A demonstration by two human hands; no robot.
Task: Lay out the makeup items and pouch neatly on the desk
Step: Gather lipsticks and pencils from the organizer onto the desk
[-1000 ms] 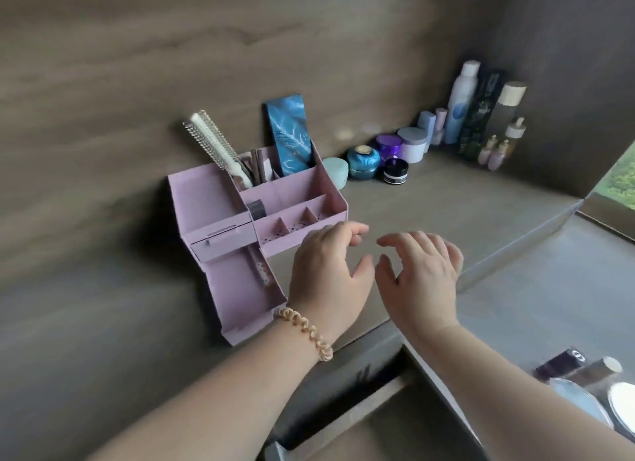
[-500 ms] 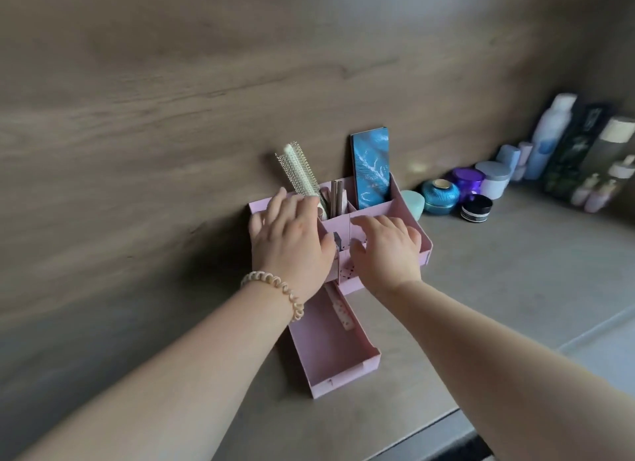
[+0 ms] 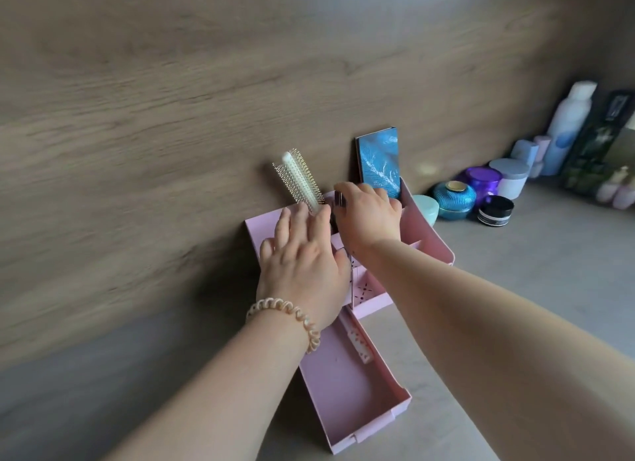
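A pink desk organiser [image 3: 427,234] stands against the wooden wall, its drawer [image 3: 350,397] pulled out toward me. A white round hairbrush [image 3: 298,178] and a blue patterned box [image 3: 379,160] stick up from its back compartments. My left hand [image 3: 302,266] lies flat on the organiser's top, fingers apart, fingertips touching the brush handle. My right hand [image 3: 368,217] reaches into the back compartment, fingers pinched on a thin dark makeup stick [image 3: 340,199]. A small pale item [image 3: 360,346] lies in the drawer. No pouch is in view.
Right of the organiser, along the wall, stand a mint jar [image 3: 427,209], a teal jar [image 3: 454,199], a purple jar [image 3: 481,182], a black jar [image 3: 495,211] and a grey-lidded jar [image 3: 510,177]. Tall bottles [image 3: 567,127] fill the far right corner. Bare desk surface lies right of the drawer.
Both hands moved from the organiser's front toward its back. The right hand went up into the back compartment and closed on the stick; the left slid to the brush handle.
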